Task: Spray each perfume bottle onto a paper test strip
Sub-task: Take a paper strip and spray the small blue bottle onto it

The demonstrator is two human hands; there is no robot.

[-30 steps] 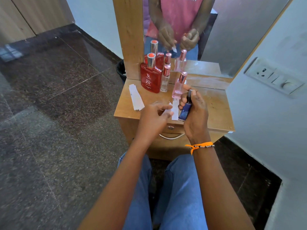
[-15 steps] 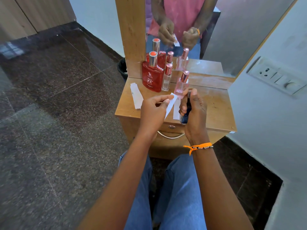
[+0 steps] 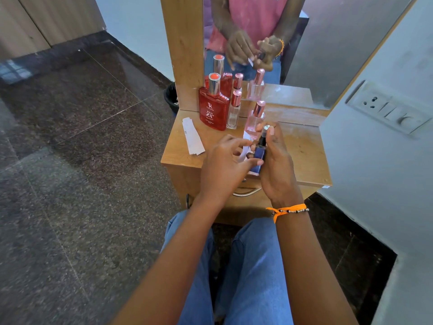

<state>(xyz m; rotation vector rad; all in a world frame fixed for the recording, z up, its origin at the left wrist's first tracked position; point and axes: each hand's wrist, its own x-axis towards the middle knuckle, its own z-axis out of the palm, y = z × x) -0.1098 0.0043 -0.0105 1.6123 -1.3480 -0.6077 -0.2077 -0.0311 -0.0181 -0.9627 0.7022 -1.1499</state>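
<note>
The right hand [image 3: 276, 165] grips a small blue perfume bottle [image 3: 259, 158] upright above the near edge of the wooden dressing table [image 3: 302, 156], fingers curled round its body and the forefinger resting on top of the sprayer head. The left hand [image 3: 222, 167] pinches a white paper test strip [image 3: 246, 146] between thumb and fingertips, holding it just left of the nozzle, so the two hands are close together and nearly touching. On the table's far left, against the mirror [image 3: 304, 43], stands a red flat bottle [image 3: 214, 109]; just right of it is a slim clear bottle [image 3: 233, 111] with a pink cap, and nearer the hands a pale pink bottle [image 3: 254, 118], partly hidden behind the fingers. A small stack of spare strips [image 3: 193, 137] lies flat on the table's left side, well apart from the hands.
</note>
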